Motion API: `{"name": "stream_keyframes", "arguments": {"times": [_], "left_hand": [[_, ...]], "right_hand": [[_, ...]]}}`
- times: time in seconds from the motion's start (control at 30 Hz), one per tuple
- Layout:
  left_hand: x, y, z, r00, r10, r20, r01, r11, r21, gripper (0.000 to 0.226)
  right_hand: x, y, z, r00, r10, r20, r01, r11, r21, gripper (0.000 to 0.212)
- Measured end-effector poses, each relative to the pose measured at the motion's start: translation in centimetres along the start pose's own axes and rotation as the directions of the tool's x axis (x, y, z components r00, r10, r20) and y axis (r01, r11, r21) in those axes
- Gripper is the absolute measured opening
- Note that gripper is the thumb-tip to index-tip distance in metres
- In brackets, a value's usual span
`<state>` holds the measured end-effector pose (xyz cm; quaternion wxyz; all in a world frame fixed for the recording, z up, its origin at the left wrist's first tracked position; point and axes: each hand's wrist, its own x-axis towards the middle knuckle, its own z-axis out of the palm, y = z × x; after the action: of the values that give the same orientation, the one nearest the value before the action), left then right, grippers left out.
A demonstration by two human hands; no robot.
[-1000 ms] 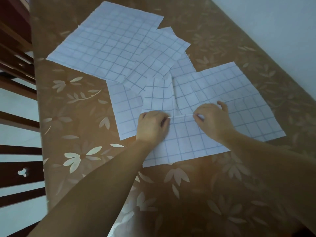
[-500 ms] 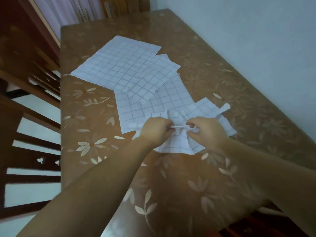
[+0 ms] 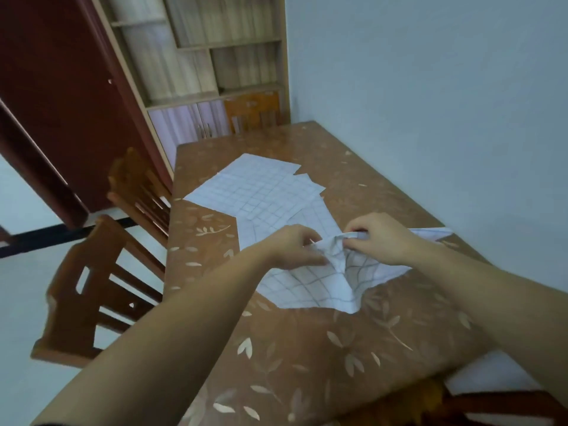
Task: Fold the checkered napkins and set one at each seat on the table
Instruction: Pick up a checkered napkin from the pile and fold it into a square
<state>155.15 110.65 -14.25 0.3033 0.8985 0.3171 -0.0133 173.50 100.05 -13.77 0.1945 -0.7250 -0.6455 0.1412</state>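
Note:
A white napkin with a grey check (image 3: 322, 287) hangs bunched between my hands, lifted off the brown table (image 3: 292, 358); its lower edge droops onto the tabletop. My left hand (image 3: 295, 247) pinches its gathered top on the left. My right hand (image 3: 381, 238) pinches the same gathered edge on the right. Behind them, several more checkered napkins (image 3: 258, 192) lie flat and overlapping on the table.
Two wooden chairs stand along the table's left side, one near (image 3: 89, 290) and one farther (image 3: 138, 186). Another chair back (image 3: 252, 113) shows at the far end. A pale wall (image 3: 430, 118) runs along the right edge. A shelf unit (image 3: 209, 56) stands behind.
Both hands have gathered the nearest napkin and lifted it off the table, drawing it toward me. The view has tilted up, showing the room beyond.

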Motion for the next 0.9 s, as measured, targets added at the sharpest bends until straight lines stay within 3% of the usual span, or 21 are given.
{"name": "stream_keyframes", "arguments": {"times": [0.07,0.17,0.3,0.5,0.63,0.73,0.83,0.9], "left_hand": [[-1.2,2.2,-0.5,1.000,0.027,-0.013,-0.028,0.999,-0.034,0.020],[-2.3,3.9,-1.3,0.999,0.025,-0.035,-0.026,0.999,-0.029,0.027],[-3.5,3.8,-2.4,1.000,0.005,-0.018,-0.005,0.999,-0.037,0.017],[-3.7,2.9,-2.5,0.999,-0.002,0.048,0.015,0.962,-0.271,0.022],[-3.1,1.8,-2.6,0.999,-0.022,0.040,0.038,0.888,-0.457,0.027],[-2.6,0.7,-2.6,0.999,-0.024,0.024,0.033,0.786,-0.618,0.018],[-1.8,-0.2,-2.5,0.997,-0.067,-0.033,0.020,0.665,-0.747,0.015],[-1.4,-0.4,-2.4,0.993,-0.099,-0.065,0.001,0.560,-0.828,0.016]], "right_hand": [[-1.1,-2.0,-2.0,0.999,-0.033,0.019,0.033,0.999,-0.024,0.017],[-2.3,-3.2,-4.4,0.997,-0.054,0.053,0.059,0.991,-0.118,0.017],[-3.2,-2.3,-6.5,0.991,0.024,0.135,-0.005,0.990,-0.139,0.014],[-2.6,-3.9,-7.6,0.985,0.086,0.150,-0.062,0.986,-0.158,0.027],[-1.2,-4.9,-6.2,0.993,0.080,-0.089,-0.099,0.964,-0.247,0.028],[-0.7,-4.2,-4.1,0.949,0.096,-0.301,-0.145,0.979,-0.144,0.029],[-1.5,-2.9,-1.3,0.884,0.232,-0.406,-0.270,0.962,-0.040,0.048],[-2.3,-1.8,1.0,0.818,0.429,-0.384,-0.403,0.903,0.150,0.070]]}}
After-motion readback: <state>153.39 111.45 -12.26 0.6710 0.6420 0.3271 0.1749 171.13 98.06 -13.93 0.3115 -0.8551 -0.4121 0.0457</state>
